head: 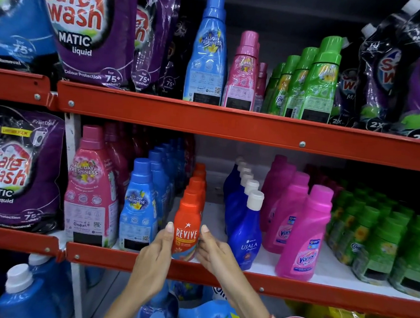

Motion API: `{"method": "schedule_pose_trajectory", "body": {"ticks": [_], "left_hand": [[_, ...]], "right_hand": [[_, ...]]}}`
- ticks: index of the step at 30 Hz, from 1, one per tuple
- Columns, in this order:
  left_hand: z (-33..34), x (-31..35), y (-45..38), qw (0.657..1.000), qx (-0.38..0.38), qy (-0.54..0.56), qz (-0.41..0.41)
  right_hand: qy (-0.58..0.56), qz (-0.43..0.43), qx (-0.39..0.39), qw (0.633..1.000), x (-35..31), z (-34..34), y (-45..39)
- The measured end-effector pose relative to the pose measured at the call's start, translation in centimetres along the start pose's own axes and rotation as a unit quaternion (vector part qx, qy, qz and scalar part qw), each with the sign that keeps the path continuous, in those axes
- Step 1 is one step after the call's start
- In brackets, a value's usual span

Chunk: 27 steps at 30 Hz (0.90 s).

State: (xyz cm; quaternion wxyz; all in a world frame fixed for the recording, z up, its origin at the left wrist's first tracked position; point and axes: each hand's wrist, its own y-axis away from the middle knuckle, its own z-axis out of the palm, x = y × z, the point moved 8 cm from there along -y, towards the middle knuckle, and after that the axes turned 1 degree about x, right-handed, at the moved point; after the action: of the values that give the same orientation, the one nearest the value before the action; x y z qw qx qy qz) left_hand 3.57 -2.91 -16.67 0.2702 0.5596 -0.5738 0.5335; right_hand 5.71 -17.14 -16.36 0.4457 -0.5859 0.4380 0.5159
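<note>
An orange Revive bottle (187, 228) stands at the front edge of the middle red shelf (127, 261), first in a row of orange bottles running back. My left hand (156, 252) holds its left side with the thumb up against the label. My right hand (211, 252) holds its right side, thumb raised beside the bottle. Both hands reach up from below the shelf edge. The fingers behind the bottle are hidden.
A blue Comfort bottle (139, 208) stands just left and a blue Ujala bottle (245, 232) just right. Pink Vanish bottles (305, 240), green bottles (382, 243) and Safewash pouches (16, 170) fill the shelves. Large blue jugs (28, 292) sit below.
</note>
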Motion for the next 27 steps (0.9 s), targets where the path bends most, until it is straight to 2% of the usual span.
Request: {"method": "schedule_pose_trajectory", "body": {"ticks": [2,4,6,8,11,14,18,21,25,27], "left_hand": [[-0.1,1.0,0.5,0.998,0.045,-0.036,0.037],[-0.8,2.7,1.5,0.985,0.130,-0.046,0.099],[-0.5,4.4,2.7,0.970,0.171,-0.033,0.170],[1.2,5.4,3.3,0.972,0.135,-0.015,0.192],[4.6,6.1,3.4,0.987,0.036,-0.005,0.155],[7.2,5.9,3.1,0.995,-0.024,-0.007,0.098],[10.3,5.9,3.3,0.991,-0.122,0.013,0.054],[10.9,5.7,3.1,0.988,-0.147,0.031,0.023],[11.3,5.6,2.5,0.980,-0.182,0.074,-0.011],[11.1,5.4,1.8,0.979,-0.170,0.108,-0.037]], "right_hand": [[0.021,-0.035,0.042,0.998,-0.6,-0.9,0.5],[0.004,-0.069,0.118,0.991,-1.7,-2.6,1.7],[-0.020,-0.130,0.204,0.970,-3.1,-4.7,3.3],[-0.024,-0.176,0.280,0.943,-4.0,-6.6,4.7],[-0.004,-0.179,0.359,0.916,-3.4,-9.1,5.5],[0.026,-0.123,0.363,0.923,-2.0,-10.7,4.8],[0.063,-0.033,0.299,0.952,-0.4,-11.5,3.6],[0.072,-0.009,0.265,0.961,0.0,-11.4,3.6],[0.087,-0.006,0.275,0.958,0.2,-11.7,4.2],[0.095,-0.007,0.282,0.955,0.1,-11.9,4.5]]}}
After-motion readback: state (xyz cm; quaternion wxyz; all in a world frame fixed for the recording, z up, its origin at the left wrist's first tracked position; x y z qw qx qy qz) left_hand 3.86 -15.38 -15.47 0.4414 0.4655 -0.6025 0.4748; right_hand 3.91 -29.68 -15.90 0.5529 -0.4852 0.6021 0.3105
